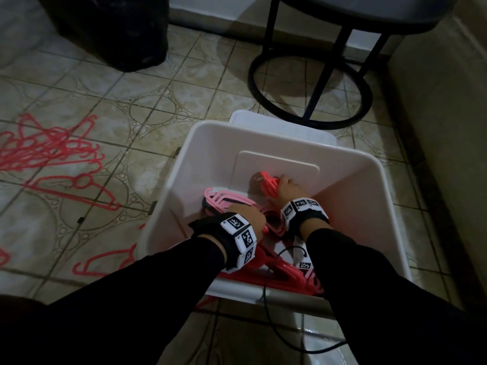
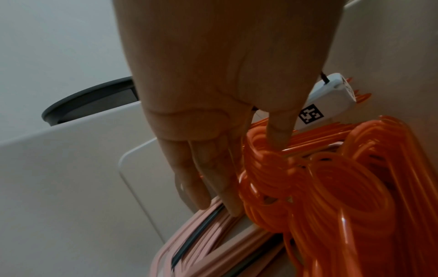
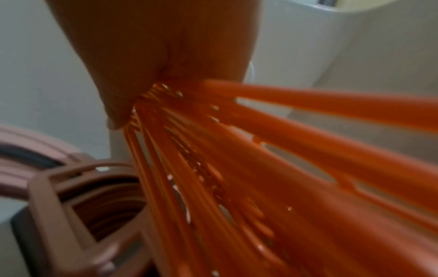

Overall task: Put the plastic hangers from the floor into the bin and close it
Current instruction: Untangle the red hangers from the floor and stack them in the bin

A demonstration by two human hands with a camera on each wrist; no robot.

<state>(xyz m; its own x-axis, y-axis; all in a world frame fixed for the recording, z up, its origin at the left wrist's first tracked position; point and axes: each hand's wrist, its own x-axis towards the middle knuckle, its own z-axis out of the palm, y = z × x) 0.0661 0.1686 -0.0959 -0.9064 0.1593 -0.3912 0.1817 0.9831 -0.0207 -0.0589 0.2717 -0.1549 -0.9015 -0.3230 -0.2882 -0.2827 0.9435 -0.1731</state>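
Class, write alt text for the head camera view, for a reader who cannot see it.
Both hands reach into an open white bin: the right hand grips a bundle of red hangers, the left hand rests by pink hangers. More red hangers lie on the tiled floor.

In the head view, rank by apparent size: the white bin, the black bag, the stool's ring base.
1. white bin
2. black bag, cropped by the frame
3. stool's ring base; it sits farther away, so the true order is unsure.

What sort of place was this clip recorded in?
Probably a room in a home, dimly lit. The floor is patterned ceramic tile, a dark stool with a round metal base stands by the wall, and a white plastic storage bin of clothes hangers sits on the floor.
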